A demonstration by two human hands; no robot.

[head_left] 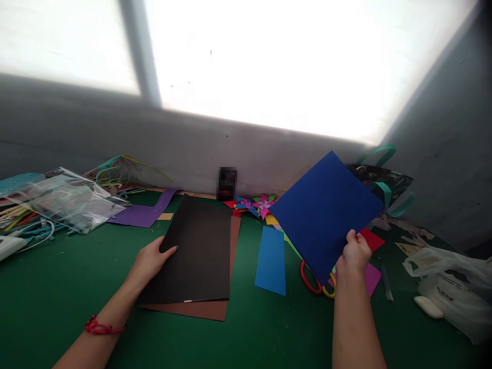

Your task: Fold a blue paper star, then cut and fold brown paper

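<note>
Holding up a dark blue sheet (325,212) in the right hand (354,254), fingers closed on its lower edge with the thumb in front, the sheet tilted like a diamond and lifted clear of the green table (57,297). Resting the left hand (149,261) on the near-left edge of a black sheet (198,253), thumb on top, fingers spread loosely rather than clamped; whether the other fingers are curling under the edge cannot be told. Wearing a red bracelet (100,326) on the left wrist. Lying flat at the table's centre, the black sheet, covering most of a brown sheet (200,309) that is peeking out at 6 o'clock and along the 3 o'clock side. Lying just beside these at 3 o'clock, a light blue strip (271,260). Showing under the raised blue sheet, at its 6 o'clock, red and yellow scissor handles (317,285), with a red scrap (372,239) and a magenta scrap (372,277) near the right hand. Sitting at 12 o'clock against the wall, folded paper stars (257,205). Lying at 10 o'clock, a purple sheet (144,212) and a clear plastic bag (73,202) over coloured cords. Slumping at 3 o'clock, a white plastic bag (455,287).
</note>
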